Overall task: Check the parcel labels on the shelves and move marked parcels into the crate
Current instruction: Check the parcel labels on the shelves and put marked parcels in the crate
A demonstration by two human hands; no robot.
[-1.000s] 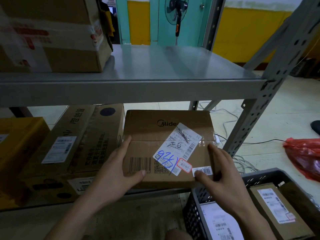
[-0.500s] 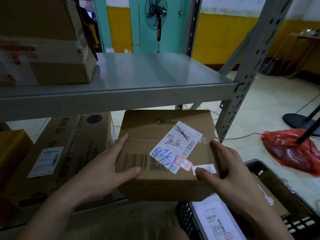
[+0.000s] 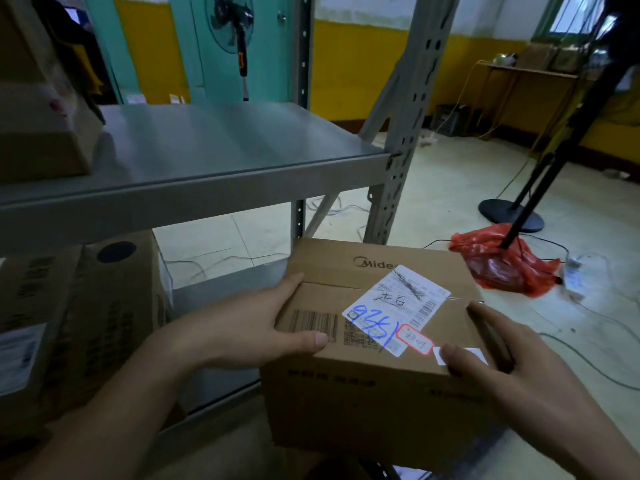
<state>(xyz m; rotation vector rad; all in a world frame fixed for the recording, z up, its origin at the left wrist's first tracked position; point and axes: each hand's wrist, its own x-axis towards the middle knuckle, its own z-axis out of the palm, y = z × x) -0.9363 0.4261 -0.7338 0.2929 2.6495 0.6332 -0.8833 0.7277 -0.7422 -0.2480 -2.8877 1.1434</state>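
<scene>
The parcel (image 3: 377, 344) — a plain brown cardboard box with a printed brand name on its top — was held clear of the shelf unit, out in front of its lower shelf (image 3: 221, 282) and to the right of the grey upright post (image 3: 398, 161). The left hand (image 3: 239, 327) clasped the parcel's left side, thumb laid flat across the top by the barcode, fingers wrapped over the far left edge. The right hand (image 3: 502, 362) clasped the right side, thumb pressed on a small white sticker at the near top edge, fingers stretched along the right rim. Neither hand pinched; both squeezed inward.

On the parcel's top sat a white shipping label (image 3: 394, 306) with blue handwriting, and at its near corner a red-bordered sticker (image 3: 415, 341) — likely the mark that sends it to the crate. The crate itself was not in view, apart perhaps from a dark sliver below the parcel.

The box looked stiff and square, taped shut, probably of moderate weight since two hands carried it. Bare cardboard should give fair grip; holding opposite sides low, or under the base, would be safest.

Left of the parcel, larger cartons (image 3: 104, 323) stood on the lower shelf. Beyond it a red plastic bag (image 3: 502, 268) lay on the floor.
</scene>
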